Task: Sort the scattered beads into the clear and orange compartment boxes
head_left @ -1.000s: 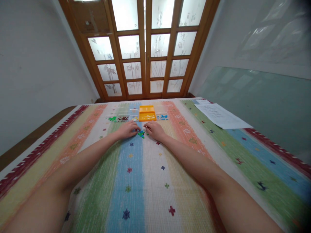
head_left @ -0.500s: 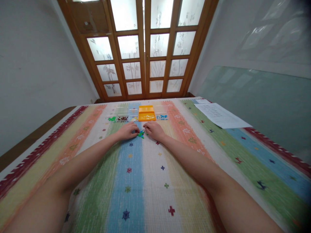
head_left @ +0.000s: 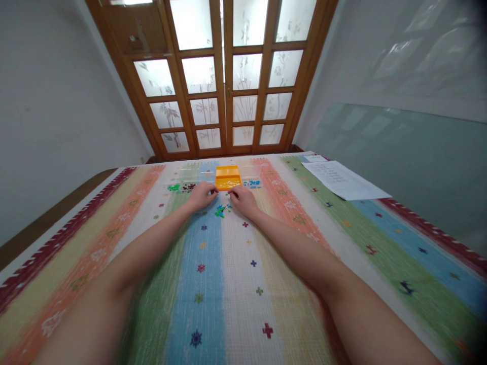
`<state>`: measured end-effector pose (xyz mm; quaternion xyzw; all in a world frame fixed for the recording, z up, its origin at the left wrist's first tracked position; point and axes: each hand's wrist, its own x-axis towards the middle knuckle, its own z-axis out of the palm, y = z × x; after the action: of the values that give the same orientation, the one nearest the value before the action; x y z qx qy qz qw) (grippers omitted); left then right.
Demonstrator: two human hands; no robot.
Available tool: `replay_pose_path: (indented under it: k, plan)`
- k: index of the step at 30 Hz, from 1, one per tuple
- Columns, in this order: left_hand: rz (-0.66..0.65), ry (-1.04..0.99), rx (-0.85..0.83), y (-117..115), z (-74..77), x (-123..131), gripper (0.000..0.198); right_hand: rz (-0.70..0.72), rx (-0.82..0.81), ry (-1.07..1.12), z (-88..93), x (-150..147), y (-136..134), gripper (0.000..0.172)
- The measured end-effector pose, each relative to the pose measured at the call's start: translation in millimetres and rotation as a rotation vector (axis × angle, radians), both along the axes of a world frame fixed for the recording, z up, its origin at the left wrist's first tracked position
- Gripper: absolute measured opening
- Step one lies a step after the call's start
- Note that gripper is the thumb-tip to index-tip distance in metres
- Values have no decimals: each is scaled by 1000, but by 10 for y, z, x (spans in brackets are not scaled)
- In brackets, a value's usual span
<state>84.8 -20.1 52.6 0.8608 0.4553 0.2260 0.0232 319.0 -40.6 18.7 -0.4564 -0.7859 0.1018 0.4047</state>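
Observation:
My left hand (head_left: 203, 196) is at the near left corner of an open yellow box (head_left: 227, 171), its fingers curled into a pinch. Whatever those fingertips hold, if anything, is too small to make out. Just right of the box's near edge, my right hand (head_left: 242, 199) has its thumb and fingers drawn together; their contents are hidden too. A little cluster of green and blue pieces (head_left: 219, 211) lies on the cloth below and between both hands. Small white bits show inside the yellow box.
Green pieces (head_left: 174, 187) and dark brown pieces (head_left: 188, 187) lie in a clear tray left of the box. Blue pieces (head_left: 251, 183) sit to its right. White paper (head_left: 344, 180) rests on the striped tablecloth (head_left: 239, 304) at the right. Beyond the table stand wooden doors (head_left: 226, 96).
Both hands have moved forward from the green and blue cluster toward the yellow box. The cluster stays on the cloth, now uncovered. The view has shifted slightly.

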Motion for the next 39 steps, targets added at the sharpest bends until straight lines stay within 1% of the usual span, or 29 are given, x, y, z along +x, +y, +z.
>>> replay_pose_path:
  k: [4, 8, 13, 18, 22, 28, 32, 35, 37, 39]
  plan:
    - [190, -100, -11, 216, 4, 143, 23, -67, 2, 51, -6, 48, 57, 18]
    - [322, -132, -37, 368, -35, 268, 24, -118, -30, 76, 13, 97, 83, 19]
    - [390, -112, -56, 443, -73, 345, 26, -149, -54, 107, -2, 162, 132, 20]
    - [407, -67, -58, 427, -37, 344, 29, -162, -114, 204, -40, 190, 187, 22]
    - [345, -34, -27, 374, -8, 284, 29, -169, -157, 282, -60, 189, 216, 22]
    - [141, 21, -4, 207, 12, 164, 27, -142, -164, 288, -78, 182, 223, 22]
    - [-26, 123, -59, 32, 24, 137, 25, -132, -180, 304, -86, 180, 227, 22]
    - [-140, 171, -89, -102, 40, 166, 25, -143, -200, 325, -86, 185, 235, 22]
    - [-199, 187, -127, -180, 61, 207, 25, -150, -204, 335, -85, 191, 241, 22]
    - [-221, 208, -187, -243, 87, 258, 25, -147, -203, 342, -82, 199, 244, 21]
